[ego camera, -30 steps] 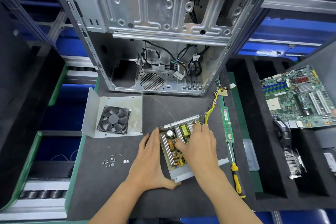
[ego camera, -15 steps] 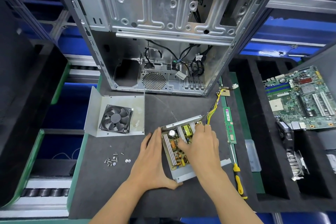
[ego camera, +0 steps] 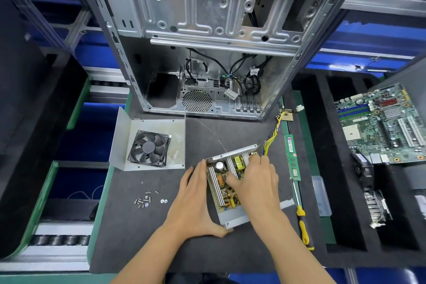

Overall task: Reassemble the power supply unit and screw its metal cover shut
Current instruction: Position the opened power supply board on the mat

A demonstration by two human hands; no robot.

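A: Where is the power supply unit (ego camera: pixel 227 188) now?

B: On the dark mat (ego camera: pixel 143 233), lid off, circuit board showing, just in front of the open computer case (ego camera: pixel 207 30). It sits in the same spot as a second ago.

A: And the hands?

B: The left hand (ego camera: pixel 194 205) lies flat against the unit's left side, fingers straight, thumb spread along the near edge. That is unchanged. The right hand (ego camera: pixel 255 182) lies over the board, fingers bent down at the far right corner beside the yellow wires (ego camera: pixel 274 131). Whether they pinch anything there I cannot tell. Compared with the earlier frames it has barely shifted.

A: The cover?

B: The metal cover (ego camera: pixel 149 143) with its black fan (ego camera: pixel 149 148) lies to the left, apart from the unit, where it lay before. The loose screws (ego camera: pixel 144 200) are near the left hand, untouched.

A: Tools?

B: A yellow-handled screwdriver (ego camera: pixel 302 219) lies right of the unit, beside a green memory stick (ego camera: pixel 291 157). A motherboard (ego camera: pixel 385 124) rests at the far right.
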